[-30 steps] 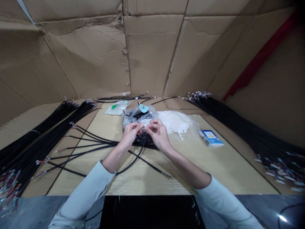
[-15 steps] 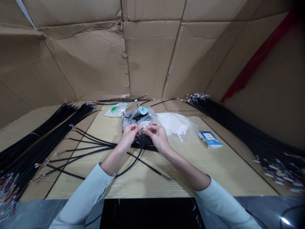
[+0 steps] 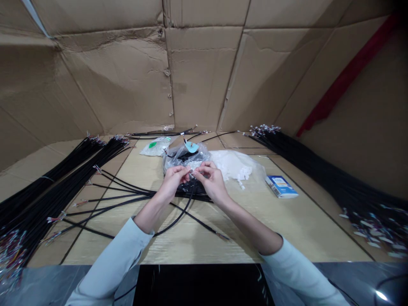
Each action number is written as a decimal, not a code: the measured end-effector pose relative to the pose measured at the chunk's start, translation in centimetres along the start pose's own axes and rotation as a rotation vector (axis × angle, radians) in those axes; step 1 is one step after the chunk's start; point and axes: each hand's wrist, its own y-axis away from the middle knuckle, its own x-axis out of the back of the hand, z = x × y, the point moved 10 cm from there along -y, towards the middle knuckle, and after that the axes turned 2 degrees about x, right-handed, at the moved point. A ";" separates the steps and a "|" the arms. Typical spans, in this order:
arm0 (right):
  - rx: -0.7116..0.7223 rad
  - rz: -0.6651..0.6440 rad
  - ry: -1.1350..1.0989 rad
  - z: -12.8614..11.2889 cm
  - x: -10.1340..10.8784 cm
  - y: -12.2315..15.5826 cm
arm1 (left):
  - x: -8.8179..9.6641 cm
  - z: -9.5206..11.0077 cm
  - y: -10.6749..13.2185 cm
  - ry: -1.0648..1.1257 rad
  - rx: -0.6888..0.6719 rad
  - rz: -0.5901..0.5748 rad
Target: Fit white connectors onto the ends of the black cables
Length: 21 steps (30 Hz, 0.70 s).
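My left hand (image 3: pixel 175 179) and my right hand (image 3: pixel 211 180) meet over the middle of the table, fingertips pinched close together. Between them is the wire end of a black cable (image 3: pixel 182 213), which rises from the tabletop in a curve to my fingers. The small bits at the fingertips are too tiny to make out, so any connector there stays uncertain. Just behind my hands stands an open clear plastic bag (image 3: pixel 204 152), with a light blue tag (image 3: pixel 191 147) on top. Several black cables (image 3: pixel 124 199) with bare coloured wire ends lie to the left, running under my wrists.
White connectors spill from a clear bag (image 3: pixel 234 163) at the right. Beside it lies a blue and white box (image 3: pixel 282 187). A small bag with a green label (image 3: pixel 155 146) is at the back. Cable bundles flank the table, left (image 3: pixel 60 187) and right (image 3: pixel 306 165). Cardboard walls (image 3: pixel 200 76) rise behind.
Only my fingertips have shifted slightly around the cable's wire end. Both arms and everything on the table stay where they were.
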 end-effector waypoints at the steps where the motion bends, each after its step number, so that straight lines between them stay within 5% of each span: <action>1: 0.022 -0.004 0.016 -0.3 0.0 -0.1 | -0.1 0.2 0.0 0.000 -0.010 -0.002; 9: -0.003 0.056 -0.004 0.3 2.2 -1.6 | 0.2 1.3 0.4 0.019 -0.041 0.040; 14: -0.044 -0.071 0.016 1.4 1.1 -1.9 | 0.3 1.3 0.3 0.029 -0.053 0.036; 21: -0.018 -0.050 -0.003 0.4 1.1 -1.6 | 0.4 1.1 0.3 0.022 -0.050 0.041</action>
